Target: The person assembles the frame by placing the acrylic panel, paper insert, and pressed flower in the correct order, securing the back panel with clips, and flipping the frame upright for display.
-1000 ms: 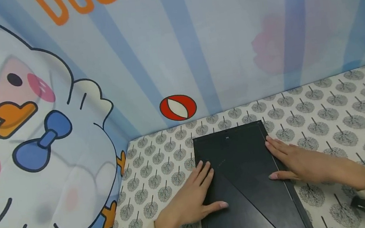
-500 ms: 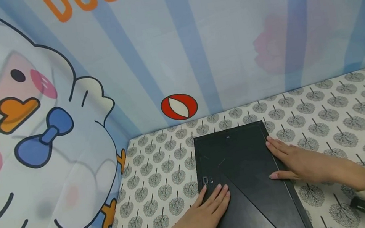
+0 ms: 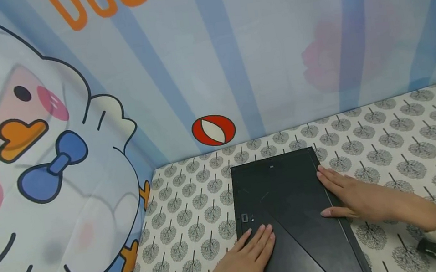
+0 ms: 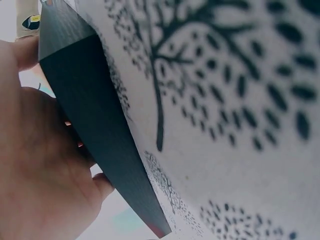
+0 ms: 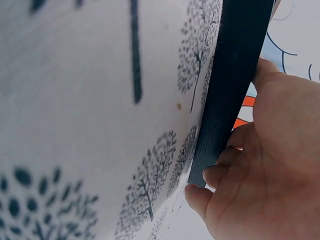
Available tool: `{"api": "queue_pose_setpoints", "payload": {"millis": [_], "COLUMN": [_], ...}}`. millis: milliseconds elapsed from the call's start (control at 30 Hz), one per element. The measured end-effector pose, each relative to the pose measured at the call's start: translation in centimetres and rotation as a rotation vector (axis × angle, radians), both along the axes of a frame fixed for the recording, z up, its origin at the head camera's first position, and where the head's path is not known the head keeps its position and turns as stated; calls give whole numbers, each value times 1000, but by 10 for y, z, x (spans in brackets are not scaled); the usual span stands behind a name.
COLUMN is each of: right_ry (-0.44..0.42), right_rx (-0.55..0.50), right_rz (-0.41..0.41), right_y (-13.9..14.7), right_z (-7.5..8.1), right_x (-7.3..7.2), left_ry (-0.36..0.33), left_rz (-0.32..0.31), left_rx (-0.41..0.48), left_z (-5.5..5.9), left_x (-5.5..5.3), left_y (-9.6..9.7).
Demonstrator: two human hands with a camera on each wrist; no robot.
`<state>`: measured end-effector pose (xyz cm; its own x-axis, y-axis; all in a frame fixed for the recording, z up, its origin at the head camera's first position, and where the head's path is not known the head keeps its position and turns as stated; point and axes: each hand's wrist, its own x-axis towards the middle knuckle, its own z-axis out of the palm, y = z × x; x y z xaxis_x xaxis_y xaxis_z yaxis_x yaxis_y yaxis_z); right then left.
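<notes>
A black picture frame (image 3: pixel 292 199) lies back side up on the cloth, a diagonal line crossing its back panel. On its lower left part rests my left hand (image 3: pixel 239 266), fingers straight and the thumb near the bottom edge. My right hand (image 3: pixel 360 195) lies along the right border with fingertips and thumb on the back. A small rectangular fitting (image 3: pixel 245 218) shows at the left border above the left fingers. Seen from the left wrist, the left palm (image 4: pixel 45 165) is beside the frame's side (image 4: pixel 95 120). From the right wrist, the right hand (image 5: pixel 270 165) touches the opposite side (image 5: pixel 232 80).
A white cloth (image 3: pixel 189 231) printed with grey trees covers the table. Behind it hangs a blue striped backdrop (image 3: pixel 273 55), with a large cartoon duck (image 3: pixel 89 226) on the left. A dark wrist strap piece (image 3: pixel 433 246) sits under the right sleeve.
My left hand has slid down the frame toward its lower left, uncovering the small fitting at the left border. My right hand has stayed at the right border.
</notes>
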<state>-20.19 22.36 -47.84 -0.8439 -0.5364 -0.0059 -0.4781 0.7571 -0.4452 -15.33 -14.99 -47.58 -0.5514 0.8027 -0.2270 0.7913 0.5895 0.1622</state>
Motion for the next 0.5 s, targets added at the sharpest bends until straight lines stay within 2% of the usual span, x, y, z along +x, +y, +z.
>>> {"api": "queue_pose_setpoints", "payload": {"millis": [500], "right_ry": [0], "right_rx": [-11], "right_rz": [4], "right_y": [2], "right_z": [-2], "right_x": [-1], "left_ry": [13], "left_rz": [-9], "left_rx": [1], "left_z": [-3], "left_x": [0], "left_y": [2]}}
